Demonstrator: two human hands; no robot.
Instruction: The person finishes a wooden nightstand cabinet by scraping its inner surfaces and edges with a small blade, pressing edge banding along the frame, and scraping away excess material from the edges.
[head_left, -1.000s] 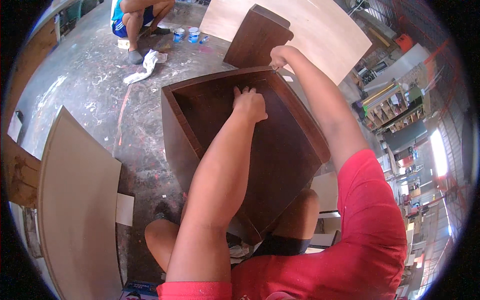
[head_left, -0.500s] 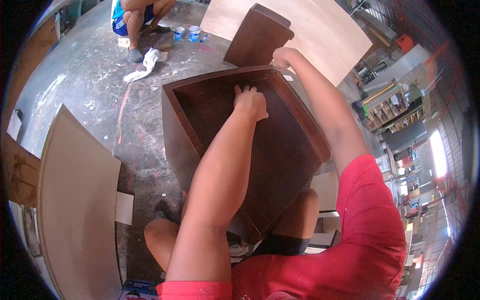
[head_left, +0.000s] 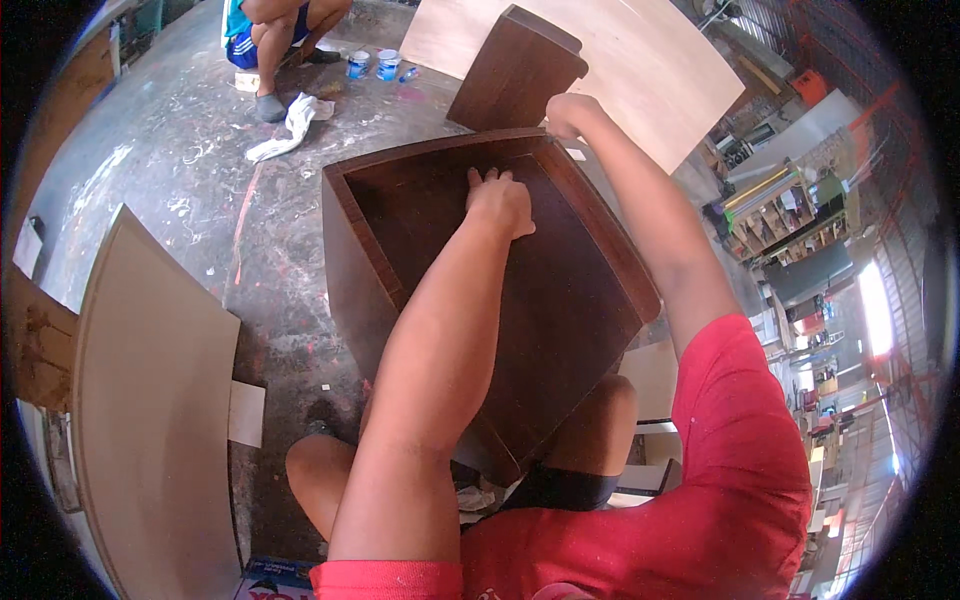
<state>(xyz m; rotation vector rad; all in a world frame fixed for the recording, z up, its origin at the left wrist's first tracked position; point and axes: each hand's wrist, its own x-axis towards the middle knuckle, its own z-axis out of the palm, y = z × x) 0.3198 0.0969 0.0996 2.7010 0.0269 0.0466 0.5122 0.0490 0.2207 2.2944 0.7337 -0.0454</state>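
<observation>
A pale panel (head_left: 150,400) leans at left, the dark stained box (head_left: 560,300) rests open against the knees, left hand (head_left: 500,200) pressed flat inside with fingers spread, right hand (head_left: 568,112) curled over its far corner, staining seemingly done, interior apparently being checked

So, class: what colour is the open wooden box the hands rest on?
Dark brown, stained wood; the box shows best in the head view.

Dark stained wooden cabinet (head_left: 560,290), matt
</observation>
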